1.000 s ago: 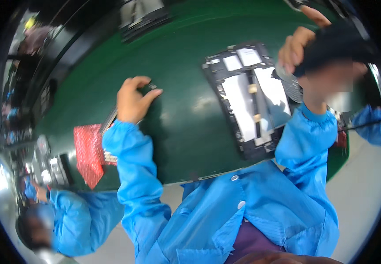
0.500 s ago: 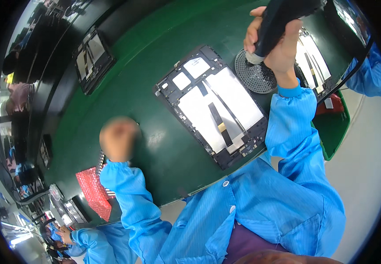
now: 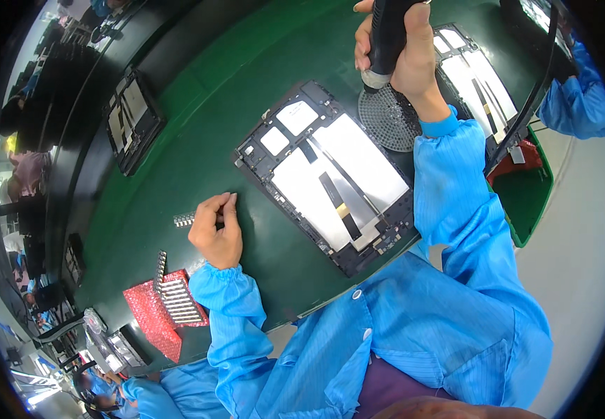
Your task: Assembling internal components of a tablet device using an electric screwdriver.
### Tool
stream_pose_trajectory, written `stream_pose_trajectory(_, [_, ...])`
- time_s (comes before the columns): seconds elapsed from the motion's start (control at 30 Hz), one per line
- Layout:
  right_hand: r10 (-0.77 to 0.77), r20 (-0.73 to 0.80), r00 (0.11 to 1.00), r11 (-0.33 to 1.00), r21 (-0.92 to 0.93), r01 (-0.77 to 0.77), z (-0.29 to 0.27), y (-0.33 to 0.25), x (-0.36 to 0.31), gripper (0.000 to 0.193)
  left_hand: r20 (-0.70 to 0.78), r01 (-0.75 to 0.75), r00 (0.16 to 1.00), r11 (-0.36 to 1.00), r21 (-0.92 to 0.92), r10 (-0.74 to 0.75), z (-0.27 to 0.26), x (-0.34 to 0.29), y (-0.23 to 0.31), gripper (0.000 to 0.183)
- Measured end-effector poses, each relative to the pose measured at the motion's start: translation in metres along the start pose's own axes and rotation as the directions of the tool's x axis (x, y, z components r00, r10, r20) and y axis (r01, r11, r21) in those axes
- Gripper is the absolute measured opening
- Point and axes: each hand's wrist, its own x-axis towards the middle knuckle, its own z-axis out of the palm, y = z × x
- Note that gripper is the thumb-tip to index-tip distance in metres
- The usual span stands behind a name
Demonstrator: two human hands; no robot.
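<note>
An opened tablet (image 3: pixel 330 178) lies back-up on the green bench mat (image 3: pixel 198 126), showing white battery cells, a flat cable and a dark frame. My right hand (image 3: pixel 404 59) grips a black electric screwdriver (image 3: pixel 386 35) upright, its tip over a round perforated screw dish (image 3: pixel 390 119) beyond the tablet. My left hand (image 3: pixel 217 230) rests on the mat left of the tablet, fingers pinched together at a small grey strip part (image 3: pixel 185 220); what the fingertips hold is too small to tell.
A red bubble-wrap sheet (image 3: pixel 156 314) with more grey strip parts (image 3: pixel 177 297) lies at the near left edge. Another opened tablet (image 3: pixel 470 70) sits at the right, a dark one (image 3: pixel 131 119) at the far left. A green bin (image 3: pixel 526 192) hangs right. Another person's blue sleeve (image 3: pixel 582 105) is at right.
The view has swung over the bench. My right hand has kept the screwdriver and now holds it over the screw dish. My left hand has settled on the mat beside the grey strip.
</note>
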Motion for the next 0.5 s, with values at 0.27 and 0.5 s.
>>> stream_pose_trajectory(0.27, [0.217, -0.316, 0.924, 0.912, -0.273, -0.308, 0.028, -0.024, 0.002, 0.072, -0.088, 0.047, 0.995, 0.993, 0.109, -0.037, -0.011, 0.003, -0.008, 0.009])
stream_pose_trajectory(0.5, [-0.014, -0.01, 1.0, 0.987, -0.158, 0.012, 0.01, -0.01, 0.009, 0.073, -0.017, -0.092, 0.996, 0.994, 0.052, 0.093, 0.005, 0.002, 0.008, 0.01])
